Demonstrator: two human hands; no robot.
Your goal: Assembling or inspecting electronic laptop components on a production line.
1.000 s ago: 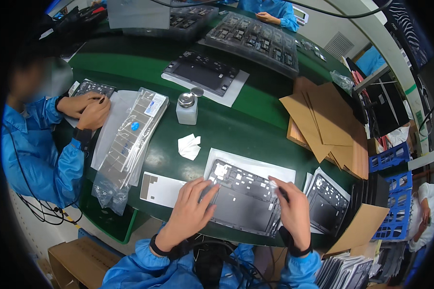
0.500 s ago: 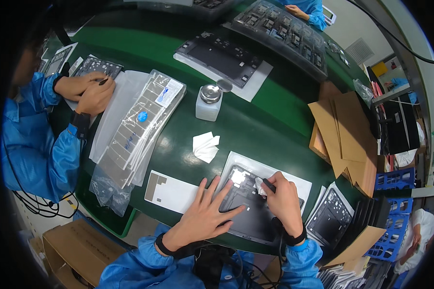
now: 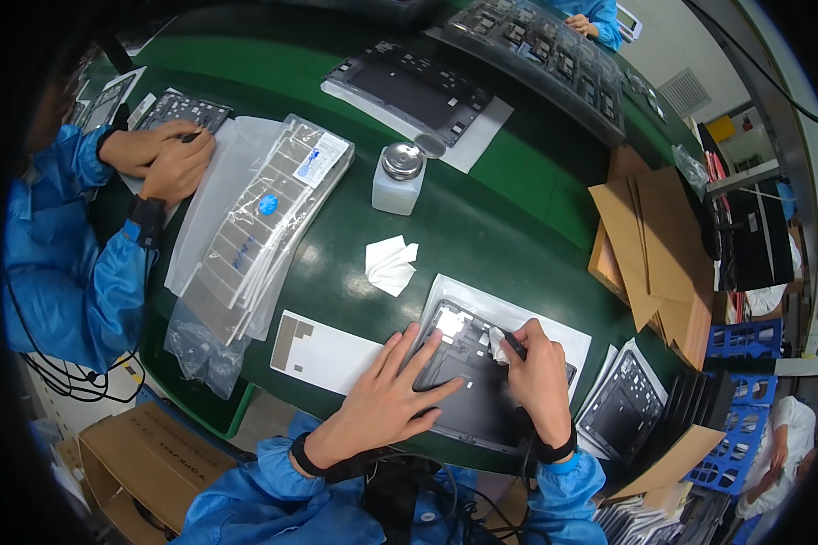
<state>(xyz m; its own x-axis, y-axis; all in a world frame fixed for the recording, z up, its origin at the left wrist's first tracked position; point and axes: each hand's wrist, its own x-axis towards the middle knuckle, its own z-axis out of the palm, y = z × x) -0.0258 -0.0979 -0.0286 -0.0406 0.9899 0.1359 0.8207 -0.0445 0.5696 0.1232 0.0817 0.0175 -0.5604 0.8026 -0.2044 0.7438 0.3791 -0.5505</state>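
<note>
A dark grey tablet back housing (image 3: 482, 404) lies on white paper (image 3: 562, 338) at the near edge of the green table. My left hand (image 3: 382, 400) rests on its left side with fingers spread. In my right hand (image 3: 541, 380) is a black-handled tool, seemingly tweezers (image 3: 515, 346), gripped between thumb and fingers. At its tip a small white wipe (image 3: 498, 345) is bunched against the housing's upper part. My right fingers partly cover the tool. Left of the housing lies a white card (image 3: 345, 357) with grey adhesive pieces. Farther off sits a crumpled white wipe (image 3: 391, 265).
A white pump bottle (image 3: 397, 189) with its metal lid raised stands mid-table. Left are bagged sheets (image 3: 277, 204) and a co-worker's hands (image 3: 174, 163). Another housing (image 3: 418, 91) and a parts tray (image 3: 536, 54) lie far. Right are cardboard sheets (image 3: 650, 241) and a smaller housing (image 3: 623, 409).
My view has shifted slightly. The right hand, tool and wipe have moved only a little over the housing's upper part. My left hand's spread fingers stay on the housing.
</note>
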